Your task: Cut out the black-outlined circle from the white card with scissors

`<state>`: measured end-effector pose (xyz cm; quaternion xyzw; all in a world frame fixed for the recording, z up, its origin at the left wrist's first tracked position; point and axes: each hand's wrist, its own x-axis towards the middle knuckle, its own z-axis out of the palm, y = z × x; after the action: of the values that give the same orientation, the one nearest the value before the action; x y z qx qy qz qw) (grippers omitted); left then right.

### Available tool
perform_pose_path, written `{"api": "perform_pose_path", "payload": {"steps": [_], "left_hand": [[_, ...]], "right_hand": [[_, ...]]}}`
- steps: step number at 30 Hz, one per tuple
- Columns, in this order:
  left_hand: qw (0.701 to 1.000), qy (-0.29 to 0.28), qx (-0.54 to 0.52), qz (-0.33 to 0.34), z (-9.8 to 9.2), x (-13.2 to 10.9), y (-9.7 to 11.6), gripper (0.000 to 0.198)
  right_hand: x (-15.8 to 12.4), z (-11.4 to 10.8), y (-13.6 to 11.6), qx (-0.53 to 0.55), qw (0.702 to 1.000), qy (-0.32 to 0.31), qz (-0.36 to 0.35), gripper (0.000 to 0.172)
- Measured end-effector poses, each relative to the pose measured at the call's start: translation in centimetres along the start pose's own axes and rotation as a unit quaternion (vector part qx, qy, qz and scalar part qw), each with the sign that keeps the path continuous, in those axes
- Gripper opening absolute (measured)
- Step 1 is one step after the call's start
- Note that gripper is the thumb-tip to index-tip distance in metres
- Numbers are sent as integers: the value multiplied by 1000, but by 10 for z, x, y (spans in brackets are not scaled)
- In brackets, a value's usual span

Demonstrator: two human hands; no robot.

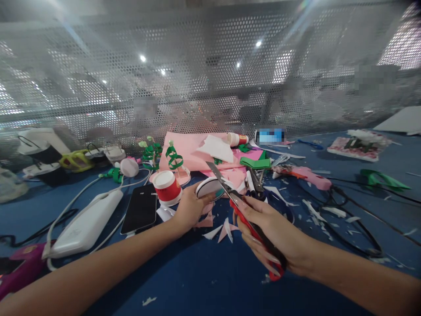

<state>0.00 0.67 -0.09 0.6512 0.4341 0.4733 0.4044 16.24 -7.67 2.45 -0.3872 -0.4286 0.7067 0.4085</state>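
My left hand (191,207) pinches a round white paper piece with a dark rim (208,188), held up over the scraps. In my right hand (263,228) is a pair of scissors (241,206) with red and black handles. The blades are apart and point up and left, right at the edge of the round piece. A red and white paper cup (167,188) stands upside down just left of my left hand. Small white and pink paper offcuts (226,229) lie on the blue table below the hands.
Left are a black phone (140,208), a white power bank (87,224) and cables. Behind lie pink paper (184,149), stacked paper cups (237,139) and green curled paper stems (173,157). A pink glue gun (311,176) rests at right. A perforated metal screen (210,79) borders the back.
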Motion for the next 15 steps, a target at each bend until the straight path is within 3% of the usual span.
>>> {"api": "perform_pose_path", "payload": {"steps": [7,15], "left_hand": [[999,-14,40,21,0,-3,0,29],[998,47,-3,-30,0,-2,5,30]], "right_hand": [[-1,3,-2,-7,1000,7,-4,14],[-4,4,0,-36,999,1,4,16]]}}
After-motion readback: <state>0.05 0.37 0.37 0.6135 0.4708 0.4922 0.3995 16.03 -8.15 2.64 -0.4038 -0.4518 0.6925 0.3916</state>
